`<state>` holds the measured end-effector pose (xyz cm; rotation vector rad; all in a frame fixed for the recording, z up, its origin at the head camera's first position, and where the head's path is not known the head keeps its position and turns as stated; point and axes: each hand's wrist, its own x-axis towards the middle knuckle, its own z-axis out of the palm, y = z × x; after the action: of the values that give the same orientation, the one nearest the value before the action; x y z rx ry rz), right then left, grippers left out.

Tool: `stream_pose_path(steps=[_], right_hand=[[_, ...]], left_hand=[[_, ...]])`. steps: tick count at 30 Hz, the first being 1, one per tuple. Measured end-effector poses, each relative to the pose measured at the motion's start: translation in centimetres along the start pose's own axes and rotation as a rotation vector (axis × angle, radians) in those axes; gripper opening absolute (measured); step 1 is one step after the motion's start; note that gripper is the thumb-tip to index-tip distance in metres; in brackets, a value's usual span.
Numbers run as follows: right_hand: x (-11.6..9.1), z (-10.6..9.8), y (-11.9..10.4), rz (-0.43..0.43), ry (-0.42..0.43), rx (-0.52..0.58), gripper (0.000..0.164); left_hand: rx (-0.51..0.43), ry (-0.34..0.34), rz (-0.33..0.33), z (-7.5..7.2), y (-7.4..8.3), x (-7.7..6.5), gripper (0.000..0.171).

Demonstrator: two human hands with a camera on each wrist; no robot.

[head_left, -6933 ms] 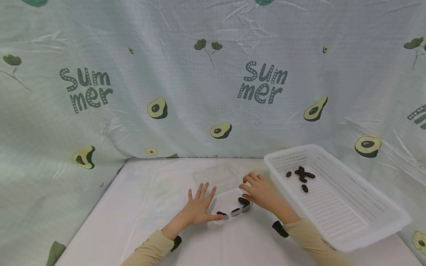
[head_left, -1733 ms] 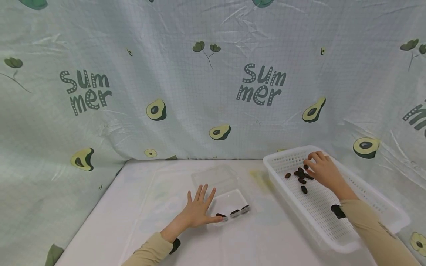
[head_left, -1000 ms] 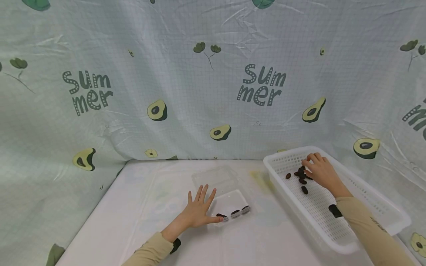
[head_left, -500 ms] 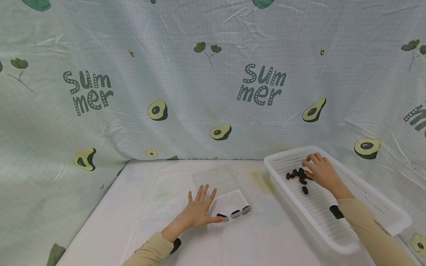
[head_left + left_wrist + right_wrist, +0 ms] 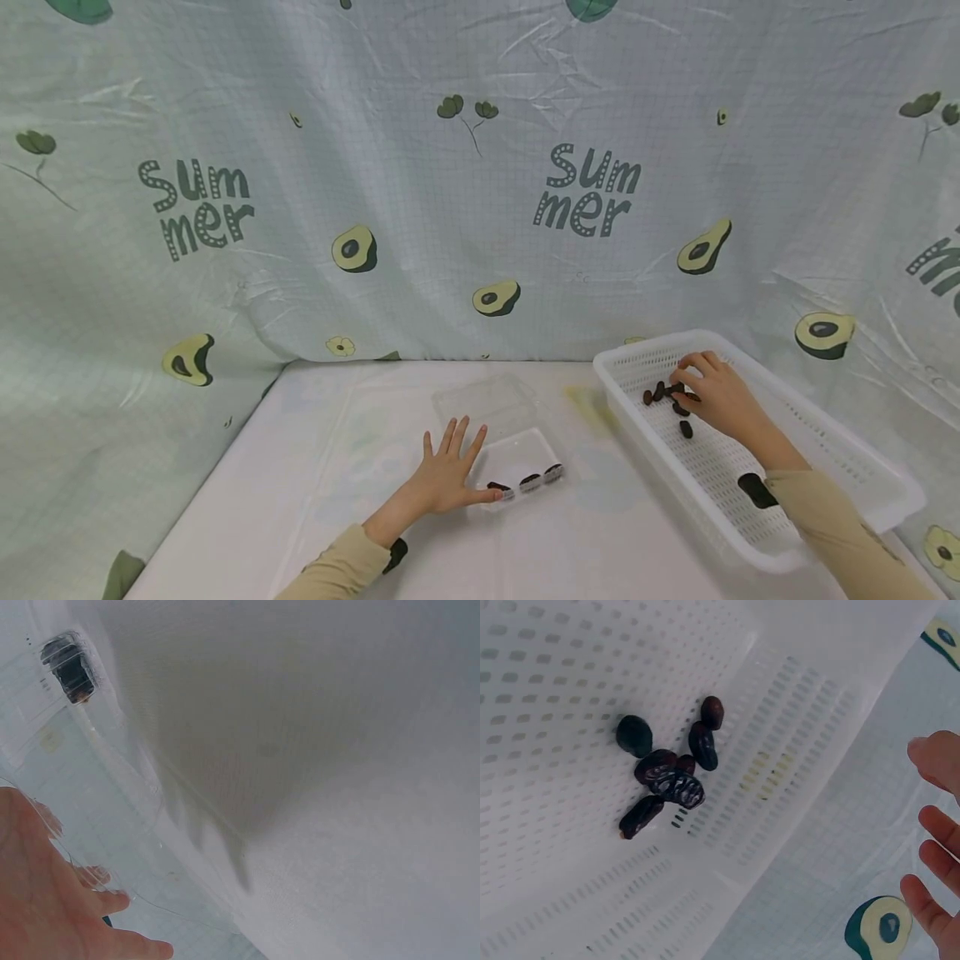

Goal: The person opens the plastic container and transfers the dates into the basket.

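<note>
My left hand (image 5: 447, 475) lies with its fingers spread beside a clear plastic box (image 5: 517, 450), its thumb along the near edge. In the left wrist view, this hand (image 5: 60, 892) overlaps the see-through plastic. Several dark dates (image 5: 530, 482) line the box's near side. My right hand (image 5: 716, 396) reaches into a white basket (image 5: 810, 417), fingers bent over a small cluster of dates (image 5: 659, 392). The right wrist view shows wrinkled dates (image 5: 703, 746) on the basket floor and the right hand (image 5: 941, 840) at the edge, thumb and fingers apart, no date visible between them.
A flat clear lid (image 5: 487, 396) lies behind the box on the white-covered table (image 5: 315, 500). The basket's raised rim (image 5: 675, 492) stands at the right. Behind the table hangs a printed curtain (image 5: 420, 183).
My right hand went from the clear box to the basket, and lately shifted slightly left over the dates. One date has moved left, beside the leftmost one. The left hand stays put.
</note>
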<state>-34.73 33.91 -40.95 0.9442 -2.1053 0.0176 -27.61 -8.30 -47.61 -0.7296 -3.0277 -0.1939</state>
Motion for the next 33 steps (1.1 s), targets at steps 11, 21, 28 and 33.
stream_pose_path(steps=[11,21,28,33], right_hand=[[2.6,-2.1,-2.6,-0.038,0.092,0.053,0.045],[4.6,-3.1,-6.4,-0.046,0.118,0.097,0.041],[5.5,-3.5,-8.9,-0.07,0.094,0.13,0.039],[6.3,-3.8,-10.3,-0.088,0.085,0.131,0.037]], left_hand=[[0.019,0.011,-0.004,0.0,-0.1,0.2,0.098],[0.007,0.002,-0.003,0.0,-0.1,0.2,0.098],[0.01,-0.005,0.001,-0.2,-0.1,0.2,0.097],[-0.004,-0.003,0.005,-0.2,0.0,0.2,0.096]])
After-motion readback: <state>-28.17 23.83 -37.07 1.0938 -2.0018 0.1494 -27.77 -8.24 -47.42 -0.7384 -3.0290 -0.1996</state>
